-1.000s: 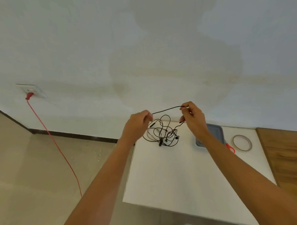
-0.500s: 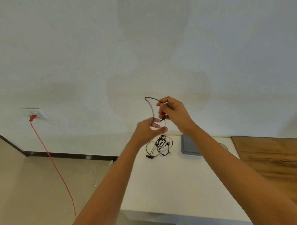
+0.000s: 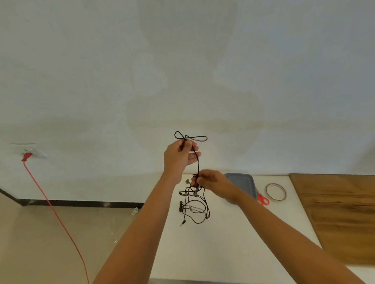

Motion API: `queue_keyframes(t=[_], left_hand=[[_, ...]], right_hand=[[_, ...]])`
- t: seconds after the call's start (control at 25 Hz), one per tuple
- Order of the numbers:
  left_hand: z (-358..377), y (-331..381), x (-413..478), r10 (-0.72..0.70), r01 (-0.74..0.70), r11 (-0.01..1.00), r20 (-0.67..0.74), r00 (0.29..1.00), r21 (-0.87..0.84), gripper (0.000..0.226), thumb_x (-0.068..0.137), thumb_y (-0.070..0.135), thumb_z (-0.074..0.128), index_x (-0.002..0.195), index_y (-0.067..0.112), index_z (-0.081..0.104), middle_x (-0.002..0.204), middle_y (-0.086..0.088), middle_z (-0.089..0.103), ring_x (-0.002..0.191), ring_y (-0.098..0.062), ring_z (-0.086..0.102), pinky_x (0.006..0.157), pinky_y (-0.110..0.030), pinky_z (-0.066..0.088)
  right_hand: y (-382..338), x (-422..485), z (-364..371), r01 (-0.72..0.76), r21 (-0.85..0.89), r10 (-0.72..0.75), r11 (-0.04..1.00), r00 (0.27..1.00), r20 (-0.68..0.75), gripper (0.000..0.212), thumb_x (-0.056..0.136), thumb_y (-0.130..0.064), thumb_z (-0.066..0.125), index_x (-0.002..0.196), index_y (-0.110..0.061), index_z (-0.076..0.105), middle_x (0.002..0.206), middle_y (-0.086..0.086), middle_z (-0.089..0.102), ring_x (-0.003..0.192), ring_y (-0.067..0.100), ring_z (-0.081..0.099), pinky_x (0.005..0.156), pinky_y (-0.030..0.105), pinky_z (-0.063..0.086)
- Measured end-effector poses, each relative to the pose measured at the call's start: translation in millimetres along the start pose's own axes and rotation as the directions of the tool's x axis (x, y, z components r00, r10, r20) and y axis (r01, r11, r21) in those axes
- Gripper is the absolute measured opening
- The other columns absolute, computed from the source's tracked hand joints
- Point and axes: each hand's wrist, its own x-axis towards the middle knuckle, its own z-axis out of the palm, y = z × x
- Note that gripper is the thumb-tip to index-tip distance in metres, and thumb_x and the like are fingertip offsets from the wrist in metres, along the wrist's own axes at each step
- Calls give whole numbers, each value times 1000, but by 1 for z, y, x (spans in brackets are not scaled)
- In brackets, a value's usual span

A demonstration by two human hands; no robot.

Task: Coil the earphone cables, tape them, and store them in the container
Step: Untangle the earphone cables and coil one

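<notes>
Against a pale, stained wall, the left hand is raised, pinching a few small loops of the earphone cable at its fingertips. Below it the right hand grips the same strand, and the tangled rest dangles over the white table. Coiling seems barely begun; the next move probably calls for freeing slack from the tangle and winding it onto the loops. Both forearms reach forward, the left higher. Behind the right wrist sit the grey container, red scissors and tape roll.
</notes>
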Motion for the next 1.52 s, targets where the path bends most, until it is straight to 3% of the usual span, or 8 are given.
queue_keyframes(t=[0.24, 0.36, 0.48, 0.68, 0.88, 1.08, 1.32, 1.52], left_hand=[[-15, -15, 28, -20, 18, 1000, -81, 996, -16, 21, 100, 22, 49, 87, 16, 63, 77, 1, 57, 63, -10, 54, 64, -24, 52], [-15, -29, 26, -91, 67, 978, 117, 989, 197, 7, 89, 28, 66, 93, 22, 67, 88, 7, 64, 87, -10, 61, 80, -27, 53], [-12, -41, 20, -111, 22, 938, 239, 965, 345, 28, 80, 27, 77, 105, 17, 69, 101, 2, 71, 99, -12, 65, 86, -27, 51], [-9, -42, 15, -64, -38, 940, 283, 957, 339, 22, 79, 15, 77, 100, 11, 71, 76, 4, 70, 71, -8, 66, 64, -20, 51], [-12, -44, 11, -23, -57, 920, 197, 980, 389, 14, 86, 20, 69, 86, 6, 69, 70, 1, 57, 64, -9, 51, 68, -26, 46], [-19, -32, 6, 38, -74, 956, 129, 991, 282, 22, 95, 31, 57, 83, 21, 72, 70, 12, 64, 63, 4, 55, 59, -11, 43], [-28, -2, 11, -55, 47, 978, -35, 998, -202, 28, 102, 30, 42, 78, 19, 54, 88, 2, 74, 91, -17, 71, 84, -35, 56], [-41, 53, 18, 110, -169, 912, -174, 979, -375, 27, 103, 31, 39, 81, 22, 49, 120, 2, 64, 116, -27, 61, 98, -45, 48]], right_hand=[[1, 11, -4, 24, 78, 4, 997, 941, -339, 11, 93, -12, 59, 93, -10, 70, 85, 8, 74, 77, 15, 71, 68, 19, 55], [-11, 20, -6, 31, -71, -57, 997, 914, -401, 13, 96, -16, 54, 94, -11, 65, 84, -2, 74, 79, 5, 69, 69, 14, 50], [-17, 27, -10, 7, -146, -61, 989, 926, -372, 14, 94, -15, 52, 90, -14, 66, 81, -3, 67, 76, 11, 59, 69, 24, 46], [-23, 27, -21, 20, -30, -31, 999, 903, -429, 18, 94, -16, 50, 83, -14, 65, 75, -3, 63, 71, 13, 53, 70, 31, 45], [-40, 23, -31, -3, 58, 32, 998, 864, -503, 20, 89, -19, 52, 74, -20, 65, 69, -5, 57, 67, 11, 49, 66, 28, 43], [-45, 16, -35, 25, -32, -36, 999, 906, -422, 21, 96, -17, 48, 82, -13, 63, 68, -2, 59, 64, 12, 53, 66, 29, 47], [-43, 7, -41, 16, -94, -41, 995, 961, -273, 16, 96, -23, 54, 84, -17, 63, 64, -7, 53, 60, 9, 46, 59, 21, 40], [-25, -2, -44, -54, -131, 22, 990, 972, -233, 20, 83, -9, 71, 98, -4, 58, 81, 4, 58, 72, 13, 53, 68, 20, 47]])
